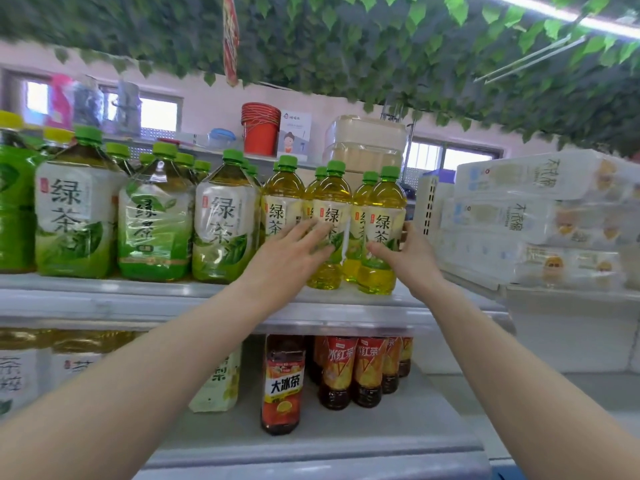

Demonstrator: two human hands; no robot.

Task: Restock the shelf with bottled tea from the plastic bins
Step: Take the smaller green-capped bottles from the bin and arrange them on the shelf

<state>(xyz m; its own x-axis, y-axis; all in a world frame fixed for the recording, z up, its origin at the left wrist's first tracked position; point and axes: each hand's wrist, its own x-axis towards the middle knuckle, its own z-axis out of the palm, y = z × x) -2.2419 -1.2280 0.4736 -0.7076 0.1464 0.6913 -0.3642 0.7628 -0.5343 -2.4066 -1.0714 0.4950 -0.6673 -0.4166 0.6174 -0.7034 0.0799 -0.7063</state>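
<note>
Both hands are up at the upper shelf (173, 289), among the small green tea bottles at its right end. The left hand (287, 254) lies with fingers spread flat against the middle front bottle (330, 216). The right hand (408, 254) curls round the rightmost front bottle (382, 230), thumb in front; its fingers behind are hidden, so how firm that grip is I cannot tell.

The risk is toppling: these narrow bottles stand close to the shelf's front edge, and an uneven push could tip one off onto the iced tea bottles (346, 368) below, or knock the rows behind crooked.
</note>
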